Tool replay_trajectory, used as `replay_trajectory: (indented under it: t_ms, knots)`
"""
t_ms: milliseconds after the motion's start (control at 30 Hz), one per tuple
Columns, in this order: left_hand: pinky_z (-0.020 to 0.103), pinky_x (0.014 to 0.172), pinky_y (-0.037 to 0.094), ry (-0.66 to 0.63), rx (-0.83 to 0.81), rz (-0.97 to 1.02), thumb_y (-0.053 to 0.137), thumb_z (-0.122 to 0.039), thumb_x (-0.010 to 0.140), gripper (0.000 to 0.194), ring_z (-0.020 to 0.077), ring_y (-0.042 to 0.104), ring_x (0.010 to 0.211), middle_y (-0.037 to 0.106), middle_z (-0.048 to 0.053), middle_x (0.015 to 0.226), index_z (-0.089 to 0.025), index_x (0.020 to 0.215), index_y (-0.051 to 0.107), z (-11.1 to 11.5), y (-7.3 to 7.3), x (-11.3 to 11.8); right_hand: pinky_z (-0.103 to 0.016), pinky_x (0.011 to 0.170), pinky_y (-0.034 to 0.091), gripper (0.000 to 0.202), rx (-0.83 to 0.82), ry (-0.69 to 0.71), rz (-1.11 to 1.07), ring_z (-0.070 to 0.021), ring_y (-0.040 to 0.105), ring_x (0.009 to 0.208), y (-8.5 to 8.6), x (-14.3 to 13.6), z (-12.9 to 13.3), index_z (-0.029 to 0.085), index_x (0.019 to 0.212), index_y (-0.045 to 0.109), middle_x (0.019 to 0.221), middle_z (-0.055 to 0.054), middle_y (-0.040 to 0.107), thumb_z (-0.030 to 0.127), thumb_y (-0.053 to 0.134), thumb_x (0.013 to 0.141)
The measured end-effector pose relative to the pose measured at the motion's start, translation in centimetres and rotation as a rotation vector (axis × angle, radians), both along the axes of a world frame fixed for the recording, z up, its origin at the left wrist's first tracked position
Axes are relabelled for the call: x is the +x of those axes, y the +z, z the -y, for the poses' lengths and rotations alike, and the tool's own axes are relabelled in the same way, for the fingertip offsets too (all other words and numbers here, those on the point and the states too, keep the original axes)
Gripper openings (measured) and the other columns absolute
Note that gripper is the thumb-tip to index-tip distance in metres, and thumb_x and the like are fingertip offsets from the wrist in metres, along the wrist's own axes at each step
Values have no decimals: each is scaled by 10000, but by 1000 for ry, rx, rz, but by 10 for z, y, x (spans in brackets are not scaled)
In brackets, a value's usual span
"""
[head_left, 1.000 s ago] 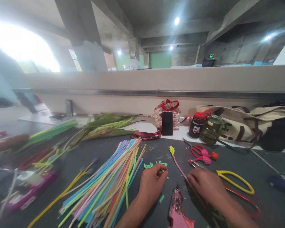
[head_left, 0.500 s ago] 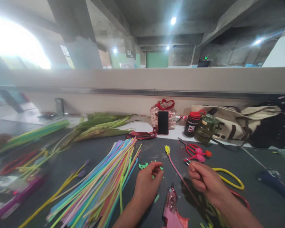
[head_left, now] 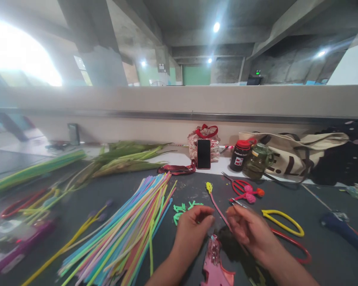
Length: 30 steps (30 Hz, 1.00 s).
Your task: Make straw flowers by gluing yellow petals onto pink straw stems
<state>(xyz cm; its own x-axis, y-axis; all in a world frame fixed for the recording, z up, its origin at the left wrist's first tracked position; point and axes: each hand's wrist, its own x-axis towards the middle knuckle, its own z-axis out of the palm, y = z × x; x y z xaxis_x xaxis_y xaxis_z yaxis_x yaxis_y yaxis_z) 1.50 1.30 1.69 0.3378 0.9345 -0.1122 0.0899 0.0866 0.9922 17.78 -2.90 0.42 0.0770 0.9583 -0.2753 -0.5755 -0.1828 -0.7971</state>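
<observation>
Pink stem (head_left: 217,207) with the yellow tip (head_left: 209,187) is our piece: right of centre in the frame, between both hands. Long axis slants, tip up-left, shaft down-right until it passes behind the right hand (head_left: 250,232). Key relation: from the right fingertips the visible shaft is just left, so right hand is nearer; left hand (head_left: 193,231) sits across a small gap, with the tip up and right of it. Right pose: forearm from lower right, palm turned inward, fingers curled close together; we can't tell if they pinch anything. Left pose: forearm from bottom centre, wrist bent, thumb and forefinger curved with a slight gap, nothing visible in it. Below the gap we have the pink glue gun (head_left: 213,263), nozzle up-frame. Green bits (head_left: 179,208) by the left knuckles; pastel stem bundle (head_left: 131,226) fills lower left of centre. Right of the right hand: yellow loop handle (head_left: 282,214) and red loop handle (head_left: 307,252). Further up: red-handled scissors (head_left: 238,186), phone (head_left: 204,154) propped upright, red-lidded bottle (head_left: 240,155).
</observation>
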Motion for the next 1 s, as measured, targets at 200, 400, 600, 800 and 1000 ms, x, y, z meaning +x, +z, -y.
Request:
replay_trajectory:
  t_ms: [200, 400, 600, 800, 1000]
  knots:
    - [210, 537, 416, -63, -8, 68, 589, -172, 618, 161, 122, 537, 596, 647, 22, 657, -134, 744, 682, 5, 11, 14, -114, 299, 245, 267, 56, 7, 78, -24, 437, 313, -1, -11, 5, 110, 685, 676, 468, 22, 567, 360, 628, 763]
    - [206, 507, 381, -41, 50, -44, 543, -181, 645, 80, 103, 486, 513, 575, -18, 544, -149, 630, 614, 3, 2, 9, -134, 351, 288, 277, 113, 60, 199, -24, 429, 360, -1, -17, 8, 116, 717, 681, 562, 5, 587, 337, 555, 825]
    - [197, 492, 341, -89, 178, -170, 477, -195, 708, 97, 92, 452, 501, 515, -45, 543, -182, 637, 540, 5, 0, 3, -148, 372, 287, 278, 119, 90, 272, -41, 428, 405, 1, -21, 10, 135, 733, 680, 608, -3, 591, 355, 541, 831]
    - [205, 511, 317, -90, 319, -298, 445, -225, 755, 121, 97, 443, 528, 493, -46, 568, -195, 667, 521, 7, -2, 1, -151, 359, 289, 239, 83, 23, 182, -57, 453, 422, -1, -19, 6, 134, 748, 689, 623, -22, 623, 365, 629, 765]
    - [200, 536, 330, -48, 355, -346, 437, -207, 753, 110, 96, 457, 544, 512, -45, 593, -197, 681, 519, 5, -2, -6, -129, 321, 281, 254, 20, -111, 38, -26, 407, 355, -3, -1, -5, 162, 706, 679, 552, 28, 577, 405, 720, 644]
